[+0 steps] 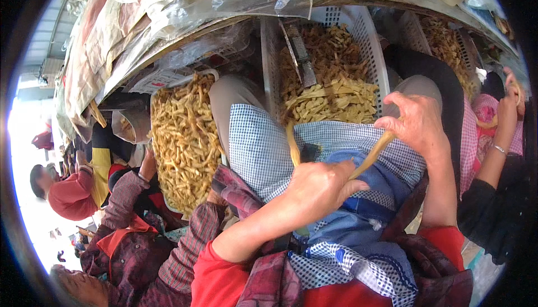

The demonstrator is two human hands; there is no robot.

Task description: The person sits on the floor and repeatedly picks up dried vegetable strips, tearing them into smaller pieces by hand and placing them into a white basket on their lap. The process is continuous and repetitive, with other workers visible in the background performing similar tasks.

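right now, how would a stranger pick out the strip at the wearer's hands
Find the blue-and-white checked apron across the wearer's lap. Over it, a yellowish strip slants up from the left hand to the right hand. Unlike the pieces heaped in the white basket beyond, it spans the gap between the two hands.

A person in a blue-checked apron [252,139] is stretching a long yellowish strip [374,154] between the left hand [322,190] and right hand [420,123], above the lap. A white basket [374,49] of yellowish-brown pieces is standing between the knees. Leftward, a co-worker [131,251] is sitting beside another heap [185,144].
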